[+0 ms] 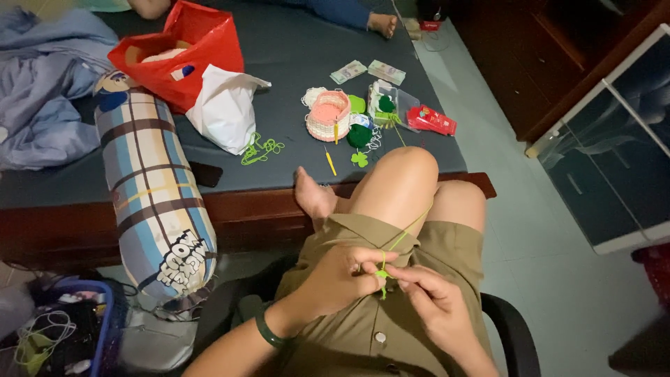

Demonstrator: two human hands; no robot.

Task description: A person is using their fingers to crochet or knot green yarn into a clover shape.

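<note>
Pale tiled floor and a low bed with a dark grey sheet [293,49] and a wooden edge are filling the view, and the person is sitting on a black chair [513,328] with one foot resting on the bed's edge.

Low in the middle, above the olive shorts, a small bright green crochet piece [382,276] is being held between both hands. The left hand [342,279] is pinching it with thumb and fingertips, so this grip is narrow and is holding the piece. The right hand [433,300] is also closing its fingers on the piece from the other side. A thin green yarn strand [408,230] is running from the piece up over the bare knee toward the bed. A smooth dark green bangle [269,329] is sitting on the left wrist.

On the bed, beyond the knee, a round pink and white crocheted basket [328,115] is standing beside dark green yarn balls [360,135], a clear plastic box [394,101] and a flat red packet [433,120]. A little green clover shape [359,159] and a yellow crochet hook [329,160] are lying near it. A loose tangle of light green yarn [259,150] is lying next to a crumpled white plastic bag [223,108], which is leaning on a shiny red bag [185,52]. A long checked bolster pillow [150,188] is hanging over the bed's edge.
</note>
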